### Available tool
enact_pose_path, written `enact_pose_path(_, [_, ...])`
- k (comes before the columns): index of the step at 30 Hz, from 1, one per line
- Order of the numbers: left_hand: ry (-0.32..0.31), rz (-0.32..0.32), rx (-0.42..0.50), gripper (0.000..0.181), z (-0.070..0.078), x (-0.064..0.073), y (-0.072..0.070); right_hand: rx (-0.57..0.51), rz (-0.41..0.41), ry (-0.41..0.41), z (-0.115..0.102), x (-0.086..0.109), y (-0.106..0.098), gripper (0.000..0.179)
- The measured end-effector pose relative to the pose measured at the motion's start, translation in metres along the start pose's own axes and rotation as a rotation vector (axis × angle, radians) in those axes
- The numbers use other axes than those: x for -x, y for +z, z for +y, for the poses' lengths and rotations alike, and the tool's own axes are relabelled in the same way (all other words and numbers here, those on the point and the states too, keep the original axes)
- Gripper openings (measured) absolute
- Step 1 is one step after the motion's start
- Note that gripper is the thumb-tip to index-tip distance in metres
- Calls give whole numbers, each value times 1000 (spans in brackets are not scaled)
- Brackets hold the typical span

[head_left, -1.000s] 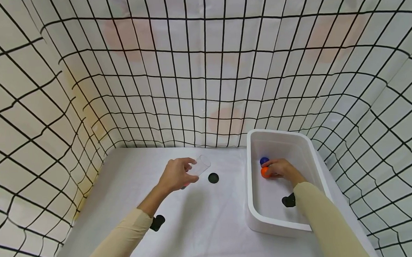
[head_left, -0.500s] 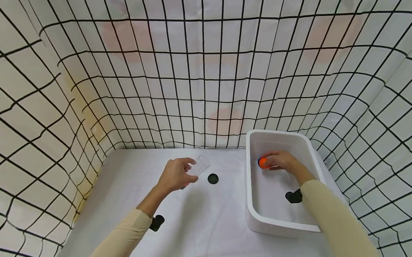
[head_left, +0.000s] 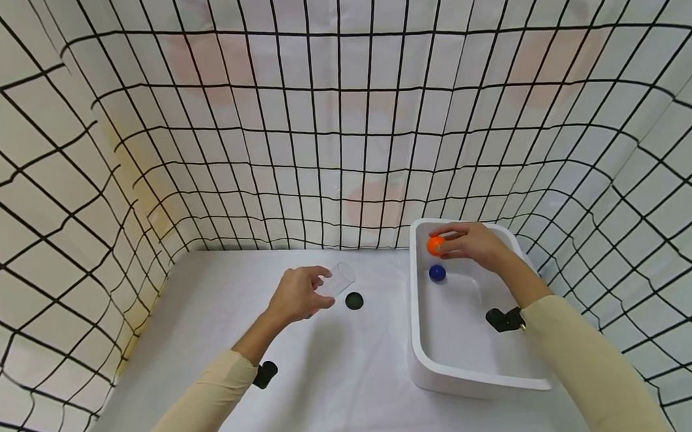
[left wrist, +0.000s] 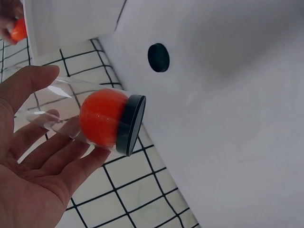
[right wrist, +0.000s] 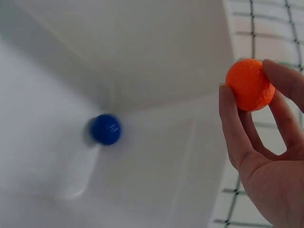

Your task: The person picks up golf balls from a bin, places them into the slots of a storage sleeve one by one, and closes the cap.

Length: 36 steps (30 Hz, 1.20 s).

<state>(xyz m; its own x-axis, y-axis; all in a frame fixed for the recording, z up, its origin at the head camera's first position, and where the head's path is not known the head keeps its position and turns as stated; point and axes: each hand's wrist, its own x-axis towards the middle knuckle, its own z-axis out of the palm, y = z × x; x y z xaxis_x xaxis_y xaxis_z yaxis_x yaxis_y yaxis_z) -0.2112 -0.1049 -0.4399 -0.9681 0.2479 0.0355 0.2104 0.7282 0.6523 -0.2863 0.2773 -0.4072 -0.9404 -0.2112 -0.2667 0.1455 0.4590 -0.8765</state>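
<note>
My left hand (head_left: 297, 294) grips a clear plastic tube (head_left: 342, 279) above the table, tilted with its open end up and to the right. In the left wrist view, a dark cap (left wrist: 130, 126) closes the tube's other end, and an orange golf ball (left wrist: 102, 116) lies against it inside. My right hand (head_left: 475, 244) pinches another orange golf ball (right wrist: 250, 84) between thumb and fingers, raised over the back of the white bin (head_left: 421, 342). Below it, a blue ball (right wrist: 106, 129) rests on the bin floor, apart from the hand.
A loose dark round cap (head_left: 354, 300) lies on the white table (head_left: 355, 385), between the tube and the bin. Black grid netting (head_left: 318, 139) stands along the back and both sides. Small black devices are worn on both wrists.
My right hand has lifted the orange golf ball from beside the blue ball, upward toward the bin's back rim. The left hand and tube stay nearly still.
</note>
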Motion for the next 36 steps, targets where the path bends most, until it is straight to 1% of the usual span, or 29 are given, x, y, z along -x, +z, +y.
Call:
enact_pose_path(4, [13,-8,-6,47,6,-2,-1,10,-13,-52,-23,8,9,46])
enact_pose_path(9, [41,-11,-16,46,12,-5,-2,71,-37,-128,-49,17,26,46])
enact_pose_path(14, [65,-16,-22,45,15,-7,-1,112,-55,-161,-65,22,43,43])
enact_pose_path(20, [69,-17,-13,44,20,-8,0,154,-66,-169,-71,23,63,40])
enact_pose_path(23, [77,-19,-26,44,23,-9,1,175,-68,-175,-71,24,71,38])
enact_pose_path(31, [92,-34,-56,43,29,-12,4,167,-98,-265,-70,26,93,36])
enact_pose_path(36, [103,-41,-51,41,32,-14,9,189,-119,-281,-68,27,105,33])
